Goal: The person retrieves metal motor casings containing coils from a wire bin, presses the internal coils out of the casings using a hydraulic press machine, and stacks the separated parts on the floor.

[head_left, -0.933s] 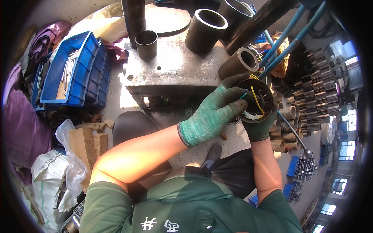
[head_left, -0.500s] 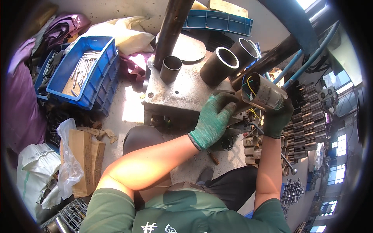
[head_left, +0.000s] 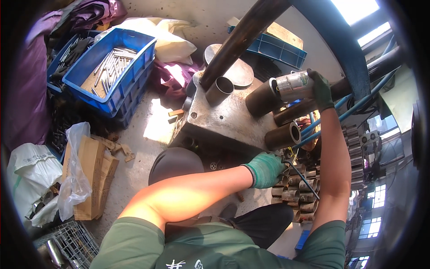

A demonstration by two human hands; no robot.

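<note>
My gloved right hand (head_left: 320, 90) is closed around the far end of a silvery metal cylinder (head_left: 293, 86) lying nearly sideways. The cylinder's other end is at the mouth of a thick dark sleeve (head_left: 262, 98), which stands on the metal press table (head_left: 212, 127). I cannot tell whether it enters the sleeve. Lower down, my left hand (head_left: 268, 170) in a green glove is closed beside the table's front right edge, where a thin rod (head_left: 304, 180) begins. Its fingertips and what they hold are hidden. Another dark sleeve (head_left: 282, 136) is just above that hand, and a shorter tube (head_left: 219, 91) stands farther left.
A thick steel column (head_left: 244, 40) rises from the table's back, by a round plate (head_left: 235, 74). Blue crates with metal rods (head_left: 116, 65) stand at left. Cardboard (head_left: 87, 175) is nearer me. Stacked metal tubes (head_left: 293, 196) and blue hoses (head_left: 358, 110) are at right.
My right hand has carried the cylinder up and away from me to the thick sleeve. My left hand has moved down and right, off the table edge. The whole view has shifted.
</note>
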